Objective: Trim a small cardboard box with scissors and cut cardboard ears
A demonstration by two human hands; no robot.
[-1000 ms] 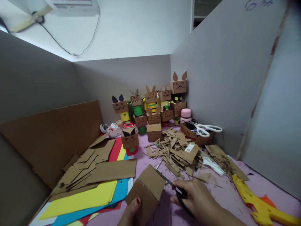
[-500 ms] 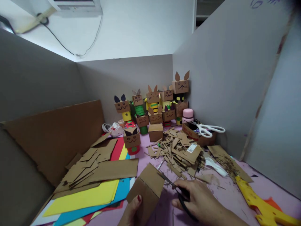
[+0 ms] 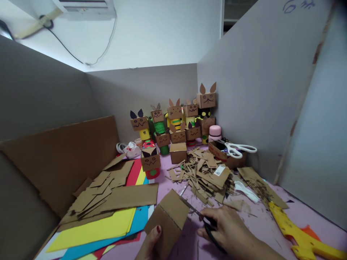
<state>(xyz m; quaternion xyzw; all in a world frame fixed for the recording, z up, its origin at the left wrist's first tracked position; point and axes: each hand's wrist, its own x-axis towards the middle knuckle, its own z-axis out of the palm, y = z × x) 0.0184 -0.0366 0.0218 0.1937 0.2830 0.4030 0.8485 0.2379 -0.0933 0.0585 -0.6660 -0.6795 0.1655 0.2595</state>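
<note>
At the bottom centre my left hand (image 3: 150,242) grips a folded piece of brown cardboard (image 3: 168,220), its thumb with a red nail lying on the near face. My right hand (image 3: 227,228) is closed round the handles of black scissors (image 3: 207,224). The scissor blades lie along the upper right edge of the cardboard and point up and to the left. Most of my left fingers are hidden behind the cardboard.
Cardboard scraps (image 3: 206,173) lie beyond my hands, a yellow glue gun (image 3: 300,238) at right. Cardboard sheets (image 3: 127,198) and yellow paper (image 3: 92,229) lie left. Cardboard figures (image 3: 150,162) stand behind, near a box (image 3: 229,160) holding white-handled scissors (image 3: 238,148).
The whole view has shifted slightly. My hands, the cardboard and the black scissors keep nearly the same position relative to each other.
</note>
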